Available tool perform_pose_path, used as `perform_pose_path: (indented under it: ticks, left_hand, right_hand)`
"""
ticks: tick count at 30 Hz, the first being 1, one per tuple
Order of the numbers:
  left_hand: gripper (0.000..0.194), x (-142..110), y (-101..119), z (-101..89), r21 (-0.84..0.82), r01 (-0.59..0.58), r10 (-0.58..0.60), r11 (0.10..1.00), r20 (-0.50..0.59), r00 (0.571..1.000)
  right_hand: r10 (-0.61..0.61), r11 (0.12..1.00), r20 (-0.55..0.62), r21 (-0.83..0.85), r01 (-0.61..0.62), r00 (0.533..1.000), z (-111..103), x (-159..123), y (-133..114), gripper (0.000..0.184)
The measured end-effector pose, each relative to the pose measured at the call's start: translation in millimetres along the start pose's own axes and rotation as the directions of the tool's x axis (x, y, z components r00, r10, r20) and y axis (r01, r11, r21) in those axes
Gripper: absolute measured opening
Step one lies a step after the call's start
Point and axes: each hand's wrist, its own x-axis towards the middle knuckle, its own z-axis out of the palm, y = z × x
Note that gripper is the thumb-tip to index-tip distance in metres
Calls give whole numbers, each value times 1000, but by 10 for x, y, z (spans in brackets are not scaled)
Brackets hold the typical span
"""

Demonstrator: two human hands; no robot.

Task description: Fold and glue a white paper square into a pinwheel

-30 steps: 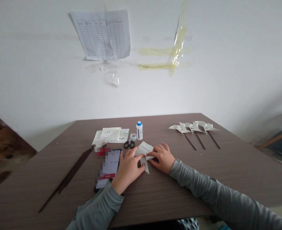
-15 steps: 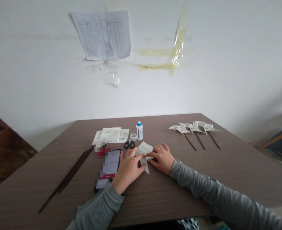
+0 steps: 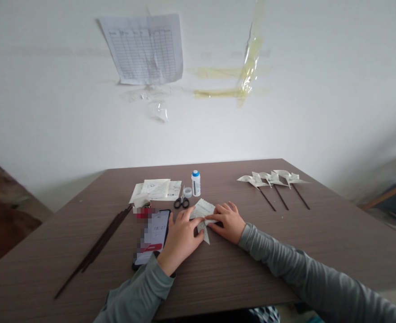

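Off-white printed paper pinwheel (image 3: 203,206) lies on the brown wood-grain worktop (image 3: 238,278) between the left hand (image 3: 183,233) and the right hand (image 3: 230,224), both touching, each grip narrowed onto it near its centre, one long point aimed towards the person.

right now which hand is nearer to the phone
Left. The left hand is just to the right of the phone; the right hand is farther right, at the far side of the paper.
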Motion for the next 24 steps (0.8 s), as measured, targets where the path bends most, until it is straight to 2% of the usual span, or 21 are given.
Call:
perform_pose_path:
  ticks: [5,9,15,24]
  left_hand:
    - [43,1,-10,5,8,-6,6,1000,2,1000]
    - [43,0,14,-18,28,16,-17,999,23,1000]
    - [43,-1,15,-19,43,16,-16,999,10,1000]
    - [45,6,22,-41,52,34,-36,998,38,999]
  right_hand:
    - [-4,1000,-18,13,4,1000,-14,-13,13,35]
    - [-7,1000,-30,-6,7,1000,-24,-11,-2,31]
    - [-6,999,21,-36,7,1000,-41,5,-52,32]
    - [-17,999,-16,-39,16,1000,-19,1,3,28]
